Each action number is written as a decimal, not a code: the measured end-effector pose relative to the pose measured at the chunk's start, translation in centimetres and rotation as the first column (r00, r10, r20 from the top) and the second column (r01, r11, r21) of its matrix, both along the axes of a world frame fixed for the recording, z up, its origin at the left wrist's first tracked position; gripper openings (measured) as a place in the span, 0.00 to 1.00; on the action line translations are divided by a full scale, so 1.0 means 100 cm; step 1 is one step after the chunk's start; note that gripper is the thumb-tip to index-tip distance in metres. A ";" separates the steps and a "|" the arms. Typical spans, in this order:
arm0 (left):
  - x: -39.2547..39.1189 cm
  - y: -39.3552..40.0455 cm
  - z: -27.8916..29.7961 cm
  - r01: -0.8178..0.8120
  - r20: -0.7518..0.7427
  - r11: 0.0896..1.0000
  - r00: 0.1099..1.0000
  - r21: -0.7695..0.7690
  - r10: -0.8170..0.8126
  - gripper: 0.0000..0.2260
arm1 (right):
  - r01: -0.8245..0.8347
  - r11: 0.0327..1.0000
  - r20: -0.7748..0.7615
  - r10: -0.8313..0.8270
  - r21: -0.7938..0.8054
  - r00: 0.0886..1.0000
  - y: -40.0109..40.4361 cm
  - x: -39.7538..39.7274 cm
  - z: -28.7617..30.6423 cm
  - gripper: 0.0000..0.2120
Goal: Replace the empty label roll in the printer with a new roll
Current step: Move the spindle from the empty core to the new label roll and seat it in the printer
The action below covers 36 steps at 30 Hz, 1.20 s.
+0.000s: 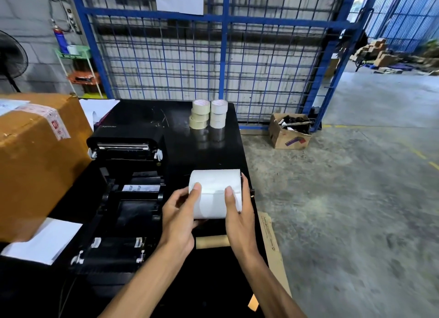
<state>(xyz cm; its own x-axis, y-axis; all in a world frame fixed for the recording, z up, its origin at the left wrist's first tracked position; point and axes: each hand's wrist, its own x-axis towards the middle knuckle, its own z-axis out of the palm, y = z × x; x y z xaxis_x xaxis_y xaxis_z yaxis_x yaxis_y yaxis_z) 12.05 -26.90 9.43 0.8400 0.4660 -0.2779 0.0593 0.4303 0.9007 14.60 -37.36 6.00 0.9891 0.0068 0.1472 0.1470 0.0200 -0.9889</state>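
Hands grip one white label roll (215, 193) above the black table (213, 151): left hand (179, 220) and right hand (240, 213) closed around it, beside the open printer (126, 175); a cardboard core (212, 241) lies beneath.

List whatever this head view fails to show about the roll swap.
- New label roll: its core ends, covered by the left hand and right hand.
- Empty cardboard core: both ends hidden behind the hands.
- Printer: roll bay too dark to read.

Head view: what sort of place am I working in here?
Most likely a warehouse packing station: blue wire-mesh partition, bare concrete floor, stacked tape rolls and a sealed carton beside the open label printer.
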 end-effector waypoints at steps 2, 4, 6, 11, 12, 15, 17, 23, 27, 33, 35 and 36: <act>0.003 -0.003 0.003 0.016 -0.004 0.997 1.000 0.070 -0.016 0.11 | 0.015 0.997 -0.032 -0.013 0.073 0.999 -0.001 0.005 0.001 0.24; 0.008 -0.005 0.006 0.072 -0.011 0.985 0.997 0.159 -0.071 0.11 | 0.026 0.990 -0.087 -0.014 0.141 0.996 -0.005 0.012 0.001 0.21; 0.013 -0.002 0.008 0.160 -0.021 0.961 0.987 0.223 -0.160 0.09 | 0.063 0.966 -0.182 -0.017 0.251 0.983 -0.011 0.021 0.003 0.19; 0.042 0.029 -0.019 0.292 -0.057 0.889 0.955 0.354 -0.291 0.06 | 0.200 0.869 -0.431 0.017 0.453 0.902 -0.035 0.040 -0.006 0.19; 0.052 0.036 -0.038 0.313 -0.136 0.807 0.949 0.501 -0.283 0.05 | 0.202 0.865 -0.444 0.027 0.460 0.895 -0.040 0.041 -0.011 0.20; 0.077 0.039 -0.096 0.565 -0.474 0.349 0.822 0.748 -0.316 0.15 | 0.226 0.859 -0.478 0.025 0.460 0.878 -0.047 0.039 -0.021 0.25; 0.088 0.038 -0.125 0.696 -0.656 0.041 0.693 0.717 -0.301 0.24 | 0.234 0.861 -0.478 0.012 0.451 0.878 -0.049 0.038 -0.024 0.25; 0.095 0.039 -0.157 0.640 -0.691 -0.260 0.683 0.723 -0.238 0.20 | 0.207 0.863 -0.430 0.013 0.460 0.903 -0.055 0.037 -0.026 0.15; 0.096 0.047 -0.152 0.586 -0.538 0.116 0.793 0.802 -0.287 0.09 | 0.193 0.868 -0.438 0.031 0.458 0.899 -0.055 0.037 -0.026 0.18; 0.072 0.045 -0.088 0.111 -0.099 0.826 0.993 0.553 -0.067 0.10 | 0.181 0.884 -0.445 0.033 0.430 0.895 -0.051 0.041 -0.025 0.19; 0.057 0.039 -0.068 0.034 0.007 0.859 0.999 0.512 -0.043 0.09 | 0.171 0.886 -0.452 0.048 0.432 0.891 -0.048 0.042 -0.028 0.21; 0.050 0.036 -0.061 0.003 0.046 0.859 0.998 0.512 -0.032 0.09 | 0.161 0.888 -0.450 0.056 0.430 0.891 -0.046 0.042 -0.029 0.23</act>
<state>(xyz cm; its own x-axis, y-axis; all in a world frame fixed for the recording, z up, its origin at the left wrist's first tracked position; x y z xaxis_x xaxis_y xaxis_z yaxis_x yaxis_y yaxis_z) 17.07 -23.30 3.35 0.8558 0.5159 0.0391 0.0102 -0.0924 0.9957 18.81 -41.91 3.14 0.9451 -0.0052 -0.3269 -0.2850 0.4768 -0.8315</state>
